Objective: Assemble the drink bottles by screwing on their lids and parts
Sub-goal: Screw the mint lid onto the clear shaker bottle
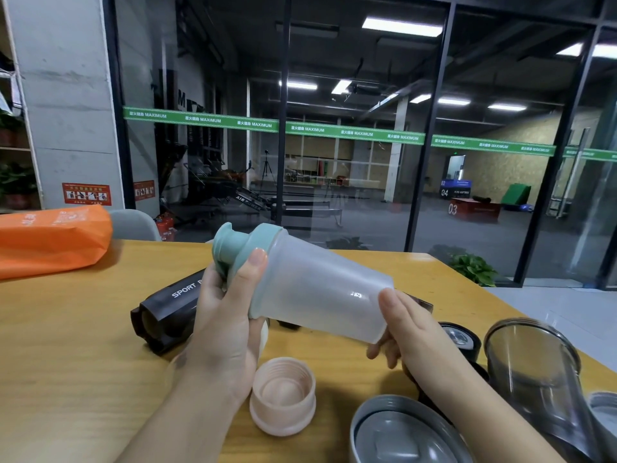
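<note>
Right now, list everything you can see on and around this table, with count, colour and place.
shaker bottle: one, frosted clear, held tilted above the table
lid: one, teal, on the shaker bottle
sport bottle: one, dark brown, lying behind the left hand
threaded cup: one, peach, near table edge, open side up
grey lid: one, bottom edge
smoky cup: one, right side
bag: one, orange, far left
table: one, yellow wood
hands: left hand grips lid; right hand holds bottle base
</note>
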